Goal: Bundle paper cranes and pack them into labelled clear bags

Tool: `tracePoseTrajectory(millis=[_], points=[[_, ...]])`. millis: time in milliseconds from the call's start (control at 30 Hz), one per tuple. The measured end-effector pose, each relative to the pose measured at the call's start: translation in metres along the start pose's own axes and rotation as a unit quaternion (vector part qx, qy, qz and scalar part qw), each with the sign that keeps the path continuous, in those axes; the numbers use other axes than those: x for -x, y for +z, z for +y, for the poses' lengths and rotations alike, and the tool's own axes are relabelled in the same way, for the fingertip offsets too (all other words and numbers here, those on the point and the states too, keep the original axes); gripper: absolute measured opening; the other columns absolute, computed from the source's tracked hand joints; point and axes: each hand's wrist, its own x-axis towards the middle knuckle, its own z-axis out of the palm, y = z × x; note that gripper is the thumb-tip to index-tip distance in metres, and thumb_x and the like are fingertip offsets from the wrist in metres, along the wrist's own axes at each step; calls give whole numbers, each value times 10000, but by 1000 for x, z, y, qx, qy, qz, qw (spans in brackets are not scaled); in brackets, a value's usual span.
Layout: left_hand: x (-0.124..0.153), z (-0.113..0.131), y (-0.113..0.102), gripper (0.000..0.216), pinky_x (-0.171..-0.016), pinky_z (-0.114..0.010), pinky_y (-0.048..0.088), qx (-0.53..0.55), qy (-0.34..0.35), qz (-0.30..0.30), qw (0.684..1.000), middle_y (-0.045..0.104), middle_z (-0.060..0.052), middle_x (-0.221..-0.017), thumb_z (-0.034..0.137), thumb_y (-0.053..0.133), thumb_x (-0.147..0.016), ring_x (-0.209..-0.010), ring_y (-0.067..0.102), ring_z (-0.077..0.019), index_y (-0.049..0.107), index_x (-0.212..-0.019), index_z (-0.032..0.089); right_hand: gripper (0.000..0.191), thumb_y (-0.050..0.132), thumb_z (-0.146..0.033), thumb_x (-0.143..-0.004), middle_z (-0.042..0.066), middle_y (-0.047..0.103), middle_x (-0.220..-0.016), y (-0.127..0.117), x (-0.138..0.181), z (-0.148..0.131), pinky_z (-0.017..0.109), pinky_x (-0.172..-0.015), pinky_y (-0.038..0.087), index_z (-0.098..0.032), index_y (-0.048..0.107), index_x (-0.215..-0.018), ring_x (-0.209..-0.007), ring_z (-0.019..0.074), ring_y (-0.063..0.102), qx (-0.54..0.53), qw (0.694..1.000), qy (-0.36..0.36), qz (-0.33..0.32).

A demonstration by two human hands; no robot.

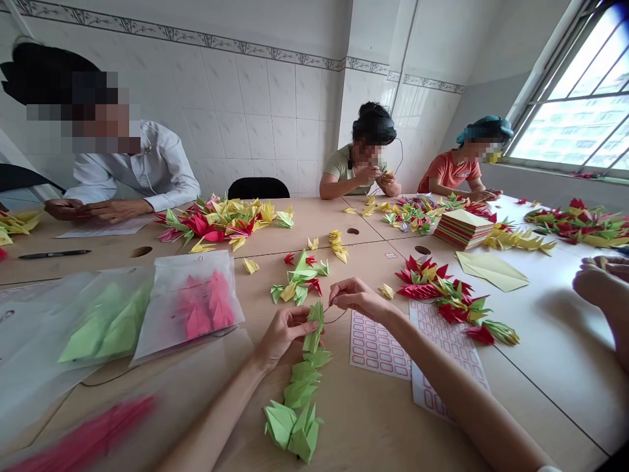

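Note:
A string of green folded-paper cranes (pixel 301 392) runs down the table toward me. My left hand (pixel 287 333) pinches the green paper crane (pixel 314 328) at its far end between thumb and fingers. Just right of it, my right hand (pixel 354 296) is closed in a pinch on a thin dark cord (pixel 337 320), which loops back toward that crane. Whether a needle sits in those fingertips is too small to tell. Beyond my hands lies a loose group of green, red and yellow paper cranes (pixel 297 275).
Clear bags hold pink cranes (pixel 206 305) and green cranes (pixel 111 321) on the left. Printed label sheets (pixel 378 344) lie under my right forearm. A stack of coloured paper (pixel 462 228) and crane heaps (pixel 223 219) stand farther off. Several people sit around the table.

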Motion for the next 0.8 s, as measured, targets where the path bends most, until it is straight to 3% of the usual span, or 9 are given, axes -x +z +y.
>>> tracePoseTrajectory(millis=[133, 267, 467, 800], points=[[1, -1, -1, 215, -572, -297, 516, -1, -17, -17, 1000, 627, -39, -714, 247, 710, -673, -597, 608, -165, 635, -821, 111, 168, 681, -275, -665, -13, 526, -633, -3, 0, -1, 218, -444, 132, -122, 612, -653, -459, 30, 235, -7, 998, 34, 48], [1, -1, -1, 194, -580, -291, 512, -7, -24, -30, 999, 632, -47, -703, 246, 708, -675, -608, 608, -163, 630, -789, 110, 232, 645, -345, -707, -33, 461, -581, 5, -2, -2, 233, -438, 98, -120, 618, -656, -447, 31, 175, -5, 995, 13, 100], [1, 0, 0, 195, -539, -267, 489, -26, -20, -44, 999, 647, -64, -716, 261, 703, -681, -574, 615, -163, 619, -762, 105, 296, 634, -429, -706, -43, 379, -568, 14, -9, 1, 238, -454, 114, -139, 595, -658, -484, 52, 171, 17, 974, -57, 219], [1, -1, -1, 211, -554, -281, 493, -13, -13, -40, 999, 666, -80, -728, 282, 707, -676, -586, 626, -177, 642, -789, 116, 363, 614, -505, -685, -20, 396, -558, 22, -14, 9, 241, -463, 158, -143, 622, -677, -490, 68, 231, 73, 935, -76, 338]])
